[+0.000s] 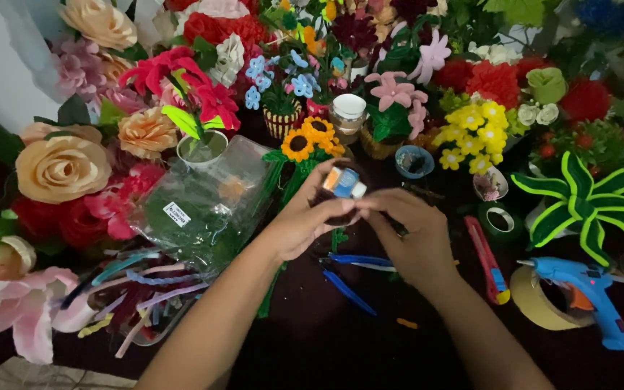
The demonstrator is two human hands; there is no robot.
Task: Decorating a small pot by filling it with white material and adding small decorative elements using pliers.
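Observation:
My left hand [305, 220] holds a small dark jar [342, 189] with a blue and orange label, lifted above the dark table. My right hand [406, 235] meets it from the right, fingertips touching the jar's lower side. Blue-handled pliers [352, 271] lie on the table just beneath both hands. A small sunflower bunch [310, 139] stands right behind the jar.
Handmade flowers crowd the back and left. A clear plastic bag [204, 206] and loose fuzzy stems [139, 289] lie at left. At right are a red utility knife [487, 260], a green tape roll [500, 219], a tan tape roll [536, 303], and a blue glue gun [586, 289].

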